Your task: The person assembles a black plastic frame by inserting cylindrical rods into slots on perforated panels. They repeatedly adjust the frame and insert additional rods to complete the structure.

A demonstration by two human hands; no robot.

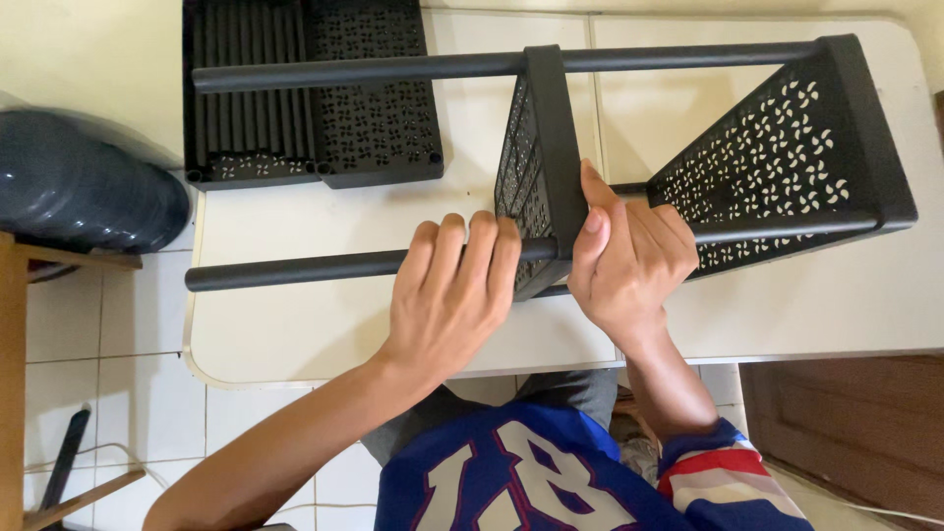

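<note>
Black shelf [539, 147] in the middle sits on two poles; left hand [452, 295] wraps the near pole [295, 267], right hand [629, 261] grips the shelf edge, keeping it steady.

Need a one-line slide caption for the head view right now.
Both hands, left and right, grip a black perforated shelf rack lying sideways on a white table, spare shelf panels beyond.

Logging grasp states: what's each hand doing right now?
Left hand: closed around the black plastic pole.
Right hand: gripping the black perforated plastic shelf panel at that pole.
</note>
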